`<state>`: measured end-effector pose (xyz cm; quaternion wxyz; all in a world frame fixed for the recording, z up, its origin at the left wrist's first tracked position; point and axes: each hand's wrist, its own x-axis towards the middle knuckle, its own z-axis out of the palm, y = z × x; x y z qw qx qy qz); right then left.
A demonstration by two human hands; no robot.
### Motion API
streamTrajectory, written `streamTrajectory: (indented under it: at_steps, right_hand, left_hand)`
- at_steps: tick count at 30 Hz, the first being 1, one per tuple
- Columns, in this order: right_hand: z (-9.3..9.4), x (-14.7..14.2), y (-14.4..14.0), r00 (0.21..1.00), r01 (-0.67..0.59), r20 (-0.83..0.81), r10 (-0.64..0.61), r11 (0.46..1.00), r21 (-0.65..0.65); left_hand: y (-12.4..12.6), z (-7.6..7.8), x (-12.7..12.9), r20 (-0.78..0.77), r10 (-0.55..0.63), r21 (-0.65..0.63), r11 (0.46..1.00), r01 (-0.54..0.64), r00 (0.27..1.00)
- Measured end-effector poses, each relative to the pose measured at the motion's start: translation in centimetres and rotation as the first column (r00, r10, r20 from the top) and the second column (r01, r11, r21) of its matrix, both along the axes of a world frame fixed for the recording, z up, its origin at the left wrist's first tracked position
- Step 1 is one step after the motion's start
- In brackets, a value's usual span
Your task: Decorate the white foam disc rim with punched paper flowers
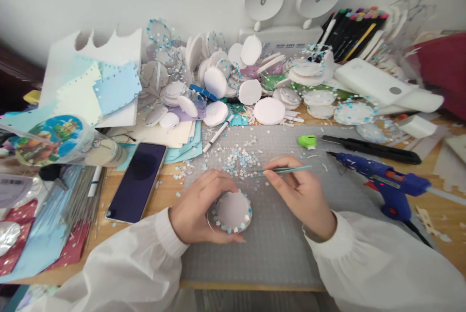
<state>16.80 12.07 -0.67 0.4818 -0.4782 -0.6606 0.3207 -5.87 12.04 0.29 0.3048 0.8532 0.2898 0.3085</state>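
My left hand (204, 207) is curled around a small round white piece (234, 211) whose rim is dotted with tiny blue and white paper flowers. Pinched in my right hand (300, 193) is a pair of light teal tweezers (287, 170). The tips point left, over a loose pile of little paper flowers (240, 160) on the grey cutting mat (276, 254). Whether the tips grip a flower is too small to tell.
A blue glue gun (386, 181), a black utility knife (371, 149) and a green-capped item (307, 141) lie right. At left are a phone (137, 181) and a patterned cup (65, 139). Many white discs (269, 110) crowd the back, below a twin-headed lamp (264, 0).
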Motion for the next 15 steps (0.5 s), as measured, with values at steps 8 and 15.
streamTrajectory:
  at_steps: [8, 15]
  right_hand:
    - [-1.03, 0.06, -0.25, 0.998, 0.031, 0.058, -0.035, 0.997, 0.077]
    - [-0.52, 0.32, -0.57, 0.984, 0.092, 0.139, -0.112, 0.986, 0.139]
  left_hand:
    - [-0.06, 0.48, 0.15, -0.015, -0.035, 0.079, 0.996, 0.036, 0.999]
    - [-0.15, 0.5, 0.42, -0.138, -0.049, 0.131, 0.989, 0.067, 0.989]
